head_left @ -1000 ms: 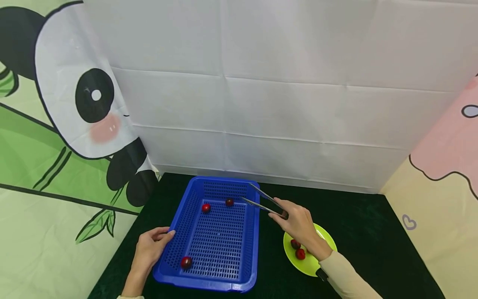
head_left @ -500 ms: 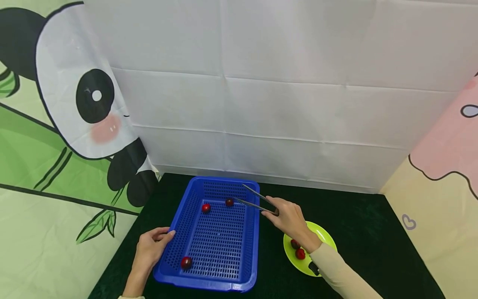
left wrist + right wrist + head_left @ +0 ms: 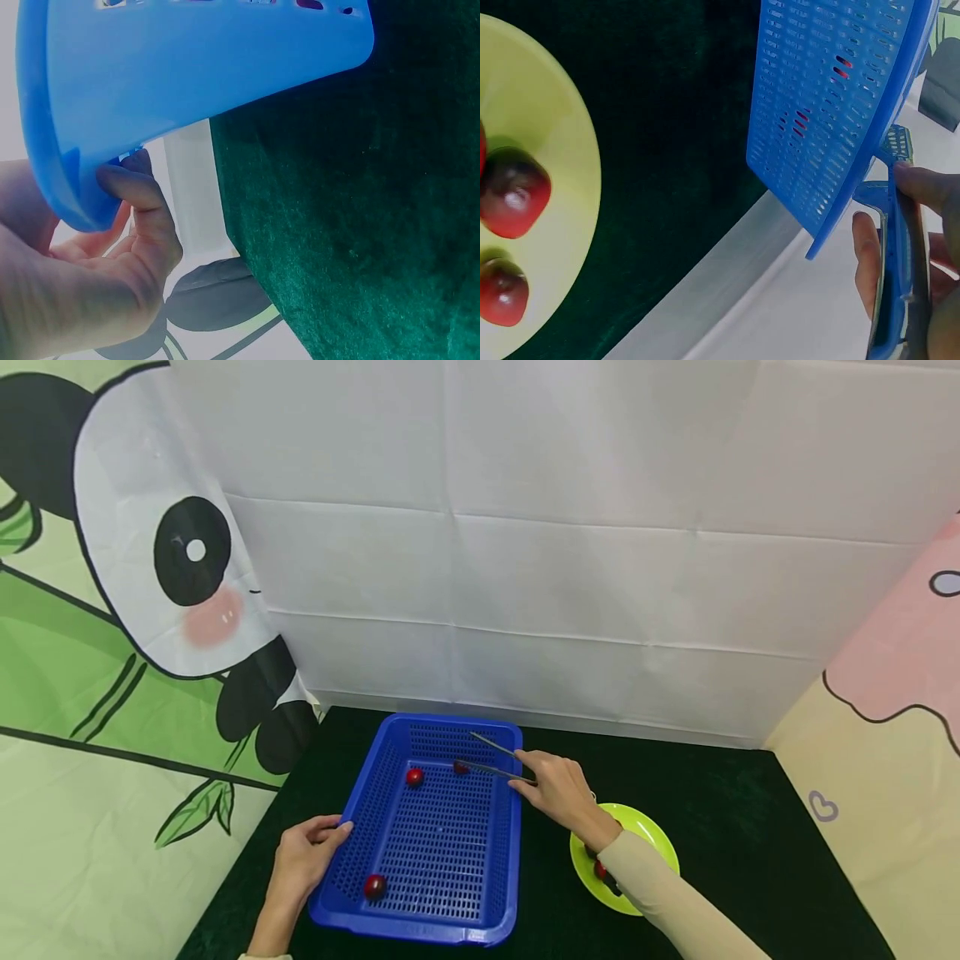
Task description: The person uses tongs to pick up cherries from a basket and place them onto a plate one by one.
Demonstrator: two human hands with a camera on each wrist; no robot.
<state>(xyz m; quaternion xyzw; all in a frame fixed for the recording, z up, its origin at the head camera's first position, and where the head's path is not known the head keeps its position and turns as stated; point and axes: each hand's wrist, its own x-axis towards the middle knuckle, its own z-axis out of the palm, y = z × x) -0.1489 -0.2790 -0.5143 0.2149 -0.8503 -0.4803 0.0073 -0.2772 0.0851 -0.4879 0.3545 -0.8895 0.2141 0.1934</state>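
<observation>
The right hand (image 3: pixel 555 787) grips tongs (image 3: pixel 497 770), their arms spread apart, nothing showing between them. Leftward of this grip, along the tongs' long axis, a dark tomato (image 3: pixel 460 769) lies by the nearer arm's tip in the blue basket (image 3: pixel 414 932); contact cannot be told. The left hand (image 3: pixel 302 858), farther off, holds the basket's left rim above the counter (image 3: pixel 750 852).

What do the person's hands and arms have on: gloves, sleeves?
The left hand and right hand are ungloved. The right sleeve is long, plain cream, with a small black item near its cuff. Of the left sleeve, only a cream edge shows.
</observation>
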